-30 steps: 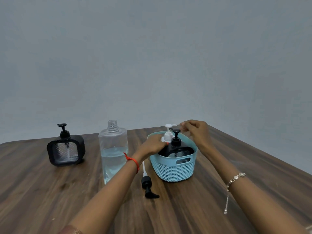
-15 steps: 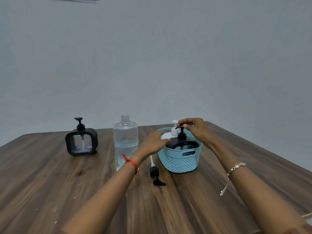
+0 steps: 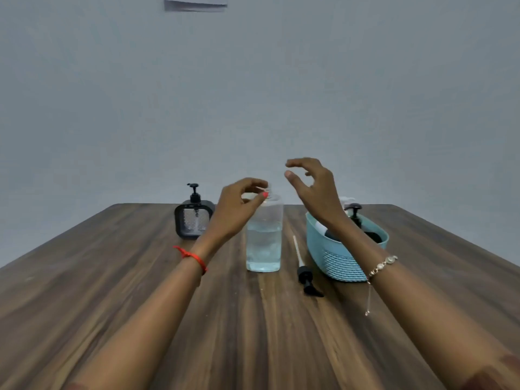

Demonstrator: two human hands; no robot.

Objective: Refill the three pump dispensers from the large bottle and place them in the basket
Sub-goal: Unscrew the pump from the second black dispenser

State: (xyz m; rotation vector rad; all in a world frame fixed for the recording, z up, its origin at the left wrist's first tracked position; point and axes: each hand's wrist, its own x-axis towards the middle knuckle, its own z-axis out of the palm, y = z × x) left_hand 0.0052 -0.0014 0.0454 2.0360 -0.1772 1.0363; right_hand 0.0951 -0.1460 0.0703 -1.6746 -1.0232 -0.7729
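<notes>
Both hands were raised empty with fingers loosely curled: left hand just before the neck of the large clear bottle, right hand above and right of it. Right of the bottle lay a loose black pump head; beyond that stood the blue basket holding two dispensers. Left of the bottle, farther back, stood the square black dispenser
</notes>
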